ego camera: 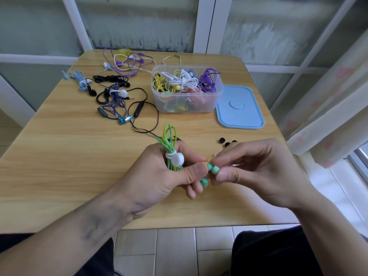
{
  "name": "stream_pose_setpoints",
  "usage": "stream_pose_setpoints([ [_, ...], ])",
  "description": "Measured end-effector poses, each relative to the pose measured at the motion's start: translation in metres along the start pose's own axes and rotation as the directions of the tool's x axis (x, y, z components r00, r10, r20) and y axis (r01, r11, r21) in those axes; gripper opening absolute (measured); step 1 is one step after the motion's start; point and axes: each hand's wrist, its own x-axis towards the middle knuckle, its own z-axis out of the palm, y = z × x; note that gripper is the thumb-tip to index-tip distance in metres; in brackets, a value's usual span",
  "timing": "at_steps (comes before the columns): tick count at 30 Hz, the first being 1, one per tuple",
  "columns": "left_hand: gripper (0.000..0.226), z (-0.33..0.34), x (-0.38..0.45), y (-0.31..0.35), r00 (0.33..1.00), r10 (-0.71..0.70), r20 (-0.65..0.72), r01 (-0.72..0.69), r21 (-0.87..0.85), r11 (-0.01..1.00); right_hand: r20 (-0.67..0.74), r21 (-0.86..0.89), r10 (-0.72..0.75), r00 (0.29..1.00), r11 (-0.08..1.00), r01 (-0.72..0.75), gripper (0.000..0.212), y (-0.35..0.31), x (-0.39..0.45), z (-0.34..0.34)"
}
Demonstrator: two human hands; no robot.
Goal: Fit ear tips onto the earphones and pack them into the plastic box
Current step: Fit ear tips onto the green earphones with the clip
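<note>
Right now I'm working the fitting step, as far as I can judge: both hands are meeting above the near half of the wooden table (59, 156), over a bundled green earphone set (170, 143). My left hand (159, 176) is curling round the coiled cable, which is cinched with a white clip (177, 158), thumb pressing near the bud end. My right hand (249, 172) is pinching at the mint-green earbuds (212, 169), thumb and forefinger closing tight on one of them. Whether a tip is already between those fingertips, I can't tell; they're hiding it.

So the buds are sitting right in the gap where the two grips meet, with the cable loop sticking up out of the left fist. A few loose black ear tips (221, 140) are lying on the table just beyond my right hand.

Next, I'm reckoning the tip needs pushing squarely onto the nozzle while the left hand braces the bud. After that the bundle should go into the clear plastic box (186, 107), already heaped with packed sets, well beyond the hands. Its blue lid (241, 114) is lying flat just beside it. More earphones (117, 96) are waiting, tangled, at the far left.
</note>
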Motion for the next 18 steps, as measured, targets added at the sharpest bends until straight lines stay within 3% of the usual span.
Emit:
stream_pose_setpoints([
  [4, 0.007, 0.004, -0.004, -0.003, 1.000, -0.010, 0.021, 0.010, -0.027, 1.000, -0.010, 0.043, 0.006, 1.000, 0.999, -0.005, 0.015, 0.002, -0.005, 0.000],
  [9, 0.012, 0.008, -0.015, -0.014, 0.995, -0.029, 0.096, 0.030, -0.005, 1.000, 0.042, 0.102, 0.109, 0.993, 0.988, -0.113, 0.018, 0.007, -0.020, 0.001],
  [18, 0.014, 0.013, -0.015, -0.023, 0.994, -0.092, 0.056, 0.090, 0.030, 0.995, 0.028, 0.159, 0.202, 0.979, 0.966, -0.204, 0.015, 0.019, -0.025, 0.000],
])
